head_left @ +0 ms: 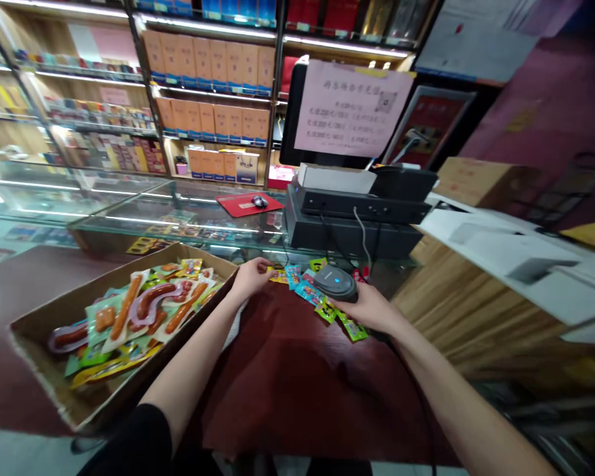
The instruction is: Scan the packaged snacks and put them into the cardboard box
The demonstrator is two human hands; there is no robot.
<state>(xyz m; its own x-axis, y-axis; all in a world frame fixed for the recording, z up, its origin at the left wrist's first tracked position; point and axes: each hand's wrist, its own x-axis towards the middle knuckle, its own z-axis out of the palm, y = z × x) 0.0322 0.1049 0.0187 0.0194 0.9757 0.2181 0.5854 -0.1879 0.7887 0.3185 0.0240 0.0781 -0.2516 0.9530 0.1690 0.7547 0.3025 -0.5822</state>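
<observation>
My right hand (371,307) is wrapped round a dark grey barcode scanner (335,282) with a small blue light on top. Below and around the scanner lies a row of small candy-like packets: blue packets (308,291) and green packets (352,326). At the left end of that row, my left hand (250,277) has its fingers pinched at the edge of a yellow packet (278,276). Beside my left forearm stands an open cardboard box (34,360) holding wrapped sausages (126,307) and other bright snack packets.
The dark red tabletop (282,383) spreads before me. Behind it are a glass display counter (193,218), a red mouse pad (240,206), a black cash drawer (347,231) and a monitor with a pink notice (352,109). A wooden cabinet (456,291) borders the right side. A scanner cable (419,390) hangs by my right arm.
</observation>
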